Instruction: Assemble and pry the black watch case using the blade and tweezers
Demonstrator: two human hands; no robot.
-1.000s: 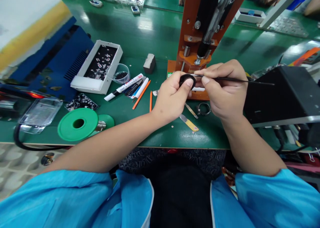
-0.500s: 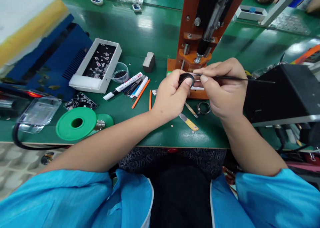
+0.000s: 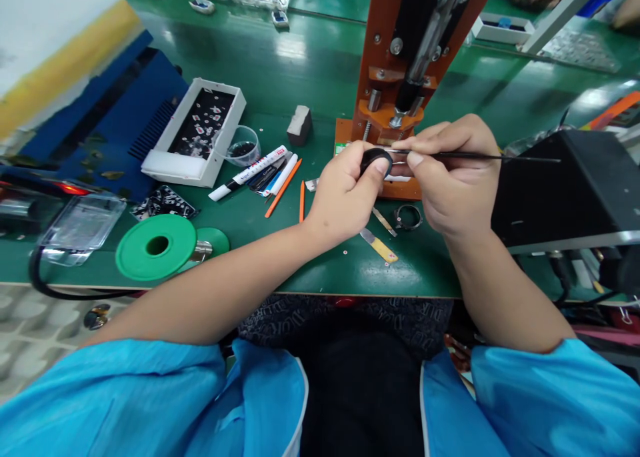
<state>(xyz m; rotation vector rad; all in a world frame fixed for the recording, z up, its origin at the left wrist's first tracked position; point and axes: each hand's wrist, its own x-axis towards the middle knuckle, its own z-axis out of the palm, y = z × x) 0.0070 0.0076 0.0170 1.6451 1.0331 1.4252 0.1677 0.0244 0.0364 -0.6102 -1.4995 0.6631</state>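
Pinching the black ring (image 3: 376, 161) between thumb and fingers, the left hand (image 3: 343, 193) meets the right hand (image 3: 453, 177), which grips a thin dark tool (image 3: 465, 155). Both are above the green desk (image 3: 320, 270), before the orange press (image 3: 373, 90).

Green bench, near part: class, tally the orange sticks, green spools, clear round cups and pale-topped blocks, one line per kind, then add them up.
Orange sticks: 2
Green spool: 1
Clear round cup: 1
Pale-topped block: 1
Total: 5

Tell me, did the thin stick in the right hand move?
Yes, a little: the thin stick shifted right, judged against the black box.
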